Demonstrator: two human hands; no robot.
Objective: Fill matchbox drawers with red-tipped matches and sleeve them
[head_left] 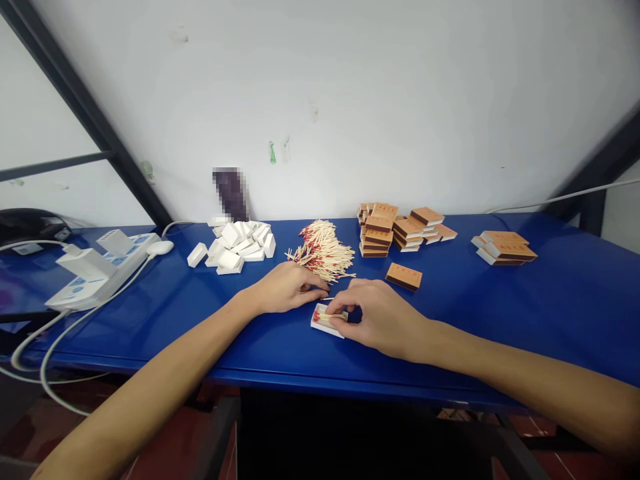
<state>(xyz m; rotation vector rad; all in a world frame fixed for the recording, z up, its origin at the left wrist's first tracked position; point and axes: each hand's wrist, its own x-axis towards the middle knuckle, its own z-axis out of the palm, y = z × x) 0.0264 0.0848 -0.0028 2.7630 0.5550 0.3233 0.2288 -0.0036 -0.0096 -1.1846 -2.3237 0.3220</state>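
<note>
In the middle of the table, a small white matchbox tray [320,325] lies with its open side up and several red-headed matches [323,317] inside. My right hand [383,320] reaches over the tray's right end, thumb and fingers closed around the matches there. Just left of it, my left hand [287,288] rests by the front of the match pile, its fingertips drawn together; what they pinch, if anything, is hidden. A single match [328,299] shows between the two hands. Behind them spreads a large heap of loose matches [327,250].
White empty trays [240,243] are heaped at the back left. Orange matchboxes [383,223] stand stacked behind my right hand, one matchbox [404,276] lies alone, and more boxes [505,247] sit farther right. A power strip [100,273] with cables occupies the left end.
</note>
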